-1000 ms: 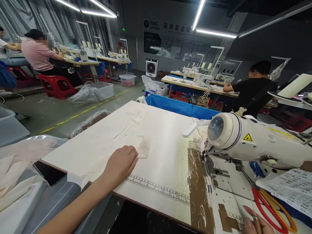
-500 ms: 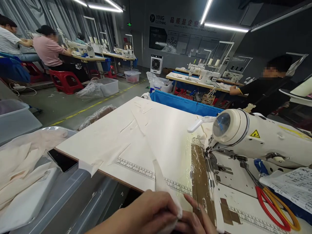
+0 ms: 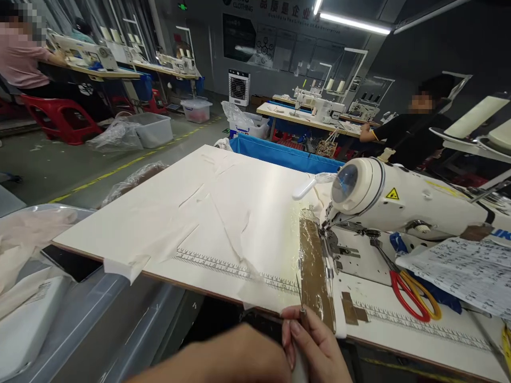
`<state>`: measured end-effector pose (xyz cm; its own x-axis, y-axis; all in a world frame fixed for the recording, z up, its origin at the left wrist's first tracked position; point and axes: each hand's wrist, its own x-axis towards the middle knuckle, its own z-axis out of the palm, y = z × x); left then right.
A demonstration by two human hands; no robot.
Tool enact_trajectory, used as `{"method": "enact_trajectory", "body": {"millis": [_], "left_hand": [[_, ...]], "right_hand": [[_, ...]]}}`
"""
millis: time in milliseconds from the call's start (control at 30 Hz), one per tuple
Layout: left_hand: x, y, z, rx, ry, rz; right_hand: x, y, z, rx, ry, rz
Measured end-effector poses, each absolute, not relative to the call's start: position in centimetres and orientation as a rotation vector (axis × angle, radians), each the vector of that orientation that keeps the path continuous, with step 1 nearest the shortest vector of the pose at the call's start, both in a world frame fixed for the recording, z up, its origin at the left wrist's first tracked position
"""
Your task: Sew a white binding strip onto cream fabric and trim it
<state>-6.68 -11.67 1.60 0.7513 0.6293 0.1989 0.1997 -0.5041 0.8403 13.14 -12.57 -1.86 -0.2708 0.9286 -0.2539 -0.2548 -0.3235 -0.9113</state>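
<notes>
As the white tabletop (image 3: 265, 213) stretches ahead of the hands, the work on it looks only partway along: one pale strip (image 3: 299, 367) of fabric is taken up at the near edge, while the cloth pieces (image 3: 159, 234) ahead and left of the hands lie flat, with no seam that can be made out. Right of the hands sits the sewing machine (image 3: 399, 194), apart from those pieces. Beyond the tabletop is a blue bin (image 3: 287, 154), its contents hidden; left of the hands, a translucent tub (image 3: 120, 314) carries heaped cloth (image 3: 35, 223). The left hand (image 3: 247, 348) is blurred against the right hand (image 3: 319, 340), its grip impossible to tell. The right hand curls in, apparently pinching the strip; farther right lie scissors (image 3: 396, 282). Between the right hand's fingers, an awl (image 3: 304, 318) points upward.
</notes>
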Motion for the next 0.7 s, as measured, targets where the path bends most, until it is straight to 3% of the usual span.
{"method": "enact_trajectory", "body": {"millis": [167, 300, 567, 700], "left_hand": [[-11.0, -5.6, 0.6, 2.420, 1.090, 0.843], [-10.4, -3.0, -0.2, 2.633, 0.951, 0.802], [-8.1, -4.5, 3.4, 1.704, 0.872, 0.366], [-7.8, -5.1, 4.6, 1.578, 0.874, 0.311]], "right_hand": [[15.1, -14.5, -0.6, -1.185, -0.984, 1.617], [16.3, -15.6, 0.4, -1.295, -0.965, 1.584], [19.4, -17.6, 0.8, -1.473, -0.975, 1.359], [20.0, -17.9, 0.6, -1.549, -1.186, 1.188]]}}
